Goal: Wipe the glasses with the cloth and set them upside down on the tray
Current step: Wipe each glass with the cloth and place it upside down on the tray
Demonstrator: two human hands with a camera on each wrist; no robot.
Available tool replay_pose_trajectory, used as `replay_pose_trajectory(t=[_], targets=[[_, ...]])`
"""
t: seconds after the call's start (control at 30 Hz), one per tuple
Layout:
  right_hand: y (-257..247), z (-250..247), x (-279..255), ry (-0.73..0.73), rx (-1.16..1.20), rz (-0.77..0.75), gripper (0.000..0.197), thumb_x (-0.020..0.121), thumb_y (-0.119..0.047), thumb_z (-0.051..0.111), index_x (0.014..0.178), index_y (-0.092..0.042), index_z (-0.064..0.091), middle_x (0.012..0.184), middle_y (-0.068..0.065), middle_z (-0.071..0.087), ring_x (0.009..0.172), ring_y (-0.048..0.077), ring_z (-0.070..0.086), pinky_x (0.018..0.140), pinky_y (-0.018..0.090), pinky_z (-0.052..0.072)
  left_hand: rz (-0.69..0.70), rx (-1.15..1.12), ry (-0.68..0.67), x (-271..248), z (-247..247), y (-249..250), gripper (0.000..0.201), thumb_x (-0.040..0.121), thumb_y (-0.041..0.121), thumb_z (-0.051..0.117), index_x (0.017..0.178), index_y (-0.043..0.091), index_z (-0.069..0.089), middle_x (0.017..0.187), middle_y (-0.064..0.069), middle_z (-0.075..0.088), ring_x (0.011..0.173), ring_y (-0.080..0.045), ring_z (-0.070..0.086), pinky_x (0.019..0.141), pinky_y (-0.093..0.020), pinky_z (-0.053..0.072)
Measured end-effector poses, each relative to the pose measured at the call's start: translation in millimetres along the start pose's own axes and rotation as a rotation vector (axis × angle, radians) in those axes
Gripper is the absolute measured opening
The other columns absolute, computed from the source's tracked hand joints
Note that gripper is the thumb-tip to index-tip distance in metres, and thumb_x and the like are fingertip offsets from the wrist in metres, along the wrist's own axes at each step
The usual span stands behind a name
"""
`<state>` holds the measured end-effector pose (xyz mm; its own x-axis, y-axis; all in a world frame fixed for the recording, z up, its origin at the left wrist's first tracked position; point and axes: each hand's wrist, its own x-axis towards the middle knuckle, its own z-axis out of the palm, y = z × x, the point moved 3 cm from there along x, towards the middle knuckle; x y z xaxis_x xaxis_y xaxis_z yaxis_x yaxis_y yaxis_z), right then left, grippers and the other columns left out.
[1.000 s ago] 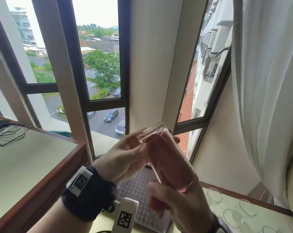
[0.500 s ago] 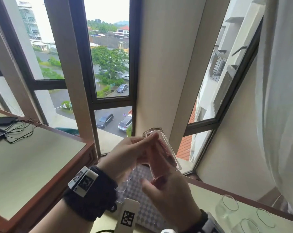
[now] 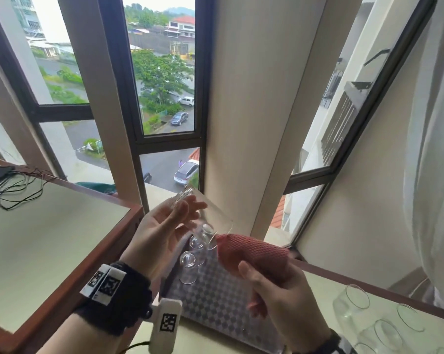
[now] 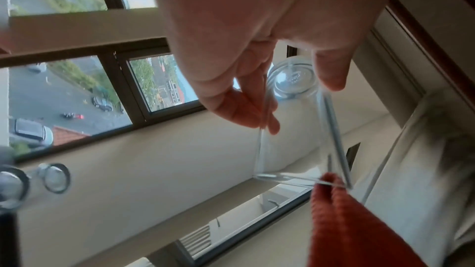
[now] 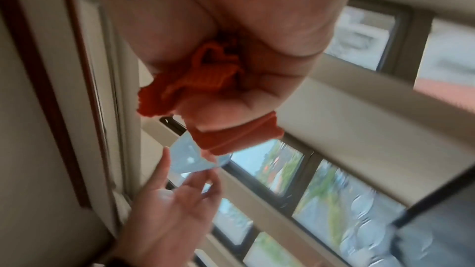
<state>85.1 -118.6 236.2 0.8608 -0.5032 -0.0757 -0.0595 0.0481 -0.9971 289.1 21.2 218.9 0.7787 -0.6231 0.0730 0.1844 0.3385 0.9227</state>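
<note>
One glass (image 3: 203, 213) is gripped near its base by left hand (image 3: 162, 233), tilted over the tray (image 3: 216, 302); cloth (image 3: 254, 254), clenched in right hand (image 3: 279, 297), has been pulled out to the rim since earlier.

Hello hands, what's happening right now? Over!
Left hand grips glass near its base, tilted. Right hand grips red cloth at its rim. Two glasses upturned on tray. Nothing blocking.

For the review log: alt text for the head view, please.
The left hand holds a clear glass tilted, while the right hand holds a red cloth at its rim. Below, upturned glasses stand on a patterned tray.
</note>
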Motion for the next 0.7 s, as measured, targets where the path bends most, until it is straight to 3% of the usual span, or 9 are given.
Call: replay_pose_trajectory(t=[0.07,0.13,0.2,0.23,0.3,0.4,0.47,0.57,0.7], targets=[[11,-4,-1,0.109,-0.121,-0.030,0.024,0.076,-0.029,0.080,0.099,-0.022,0.079,0.078,0.007,0.076,0.054,0.021,0.067,0.050,0.034,0.057,-0.018,0.135,-0.005,-7,-16,-13,0.048,0.089,0.052,0.078,0.119,0.014,0.077,0.120,-0.018,0.076,0.110,-0.031,0.073,0.099,-0.041,0.058],[20,-10,-3,0.213,-0.447,-0.241,0.023,0.079,-0.038,0.078,0.100,-0.047,0.076,0.126,-0.010,0.070,0.089,0.015,0.073,0.078,0.035,0.061,-0.026,0.249,0.017,-17,-26,-25,0.041,0.088,0.042,0.077,0.117,0.012,0.077,0.111,-0.011,0.080,0.105,-0.028,0.077,0.085,-0.025,0.061],[33,-13,-3,0.257,-0.867,-0.463,0.014,0.082,-0.044,0.073,0.091,-0.037,0.080,0.157,-0.010,0.043,0.142,0.023,0.044,0.111,0.043,0.042,-0.038,0.358,0.036,-27,-34,-38,0.033,0.087,0.022,0.076,0.118,0.010,0.075,0.106,-0.004,0.082,0.099,-0.020,0.078,0.077,-0.018,0.060],[38,-15,-3,0.265,-0.976,-0.528,0.013,0.082,-0.039,0.075,0.089,-0.030,0.081,0.160,-0.007,0.040,0.150,0.027,0.031,0.115,0.052,0.035,-0.054,0.408,0.047,-31,-39,-47,0.032,0.085,0.016,0.080,0.116,0.011,0.075,0.103,-0.001,0.083,0.096,-0.017,0.079,0.076,-0.017,0.059],[46,-15,-3,0.182,-1.006,-0.643,0.020,0.085,-0.027,0.078,0.105,-0.026,0.080,0.150,-0.010,0.053,0.145,0.020,0.042,0.110,0.058,0.042,-0.089,0.493,0.060,-35,-51,-69,0.035,0.079,0.005,0.088,0.111,0.012,0.075,0.098,0.003,0.083,0.088,-0.010,0.079,0.073,-0.014,0.058],[55,-11,-7,-0.029,-0.914,-0.604,0.038,0.098,-0.024,0.066,0.132,-0.041,0.065,0.126,-0.023,0.067,0.112,-0.003,0.065,0.088,0.027,0.058,-0.144,0.615,0.073,-35,-74,-108,0.041,0.073,0.005,0.095,0.108,0.013,0.075,0.093,0.007,0.083,0.085,-0.010,0.079,0.072,-0.014,0.058],[63,-10,-9,-0.089,-0.936,-0.467,0.036,0.101,-0.032,0.062,0.134,-0.048,0.060,0.115,-0.023,0.068,0.098,-0.002,0.067,0.077,0.021,0.057,-0.182,0.707,0.091,-34,-91,-134,0.043,0.072,0.016,0.098,0.108,0.020,0.075,0.092,0.010,0.082,0.083,-0.010,0.079,0.074,-0.018,0.060],[74,-11,-12,-0.054,-0.946,-0.340,0.028,0.102,-0.049,0.055,0.128,-0.050,0.063,0.102,-0.020,0.067,0.084,0.001,0.066,0.068,0.024,0.055,-0.223,0.843,0.103,-29,-111,-162,0.046,0.069,0.035,0.099,0.106,0.031,0.072,0.090,0.021,0.079,0.081,-0.005,0.077,0.080,-0.031,0.062],[76,-10,-18,-0.007,-0.971,-0.274,0.026,0.101,-0.056,0.051,0.121,-0.050,0.066,0.095,-0.029,0.062,0.075,-0.014,0.054,0.066,0.010,0.048,-0.241,0.918,0.105,-25,-119,-186,0.045,0.069,0.037,0.098,0.104,0.035,0.070,0.089,0.033,0.074,0.078,0.003,0.073,0.077,-0.023,0.059]])
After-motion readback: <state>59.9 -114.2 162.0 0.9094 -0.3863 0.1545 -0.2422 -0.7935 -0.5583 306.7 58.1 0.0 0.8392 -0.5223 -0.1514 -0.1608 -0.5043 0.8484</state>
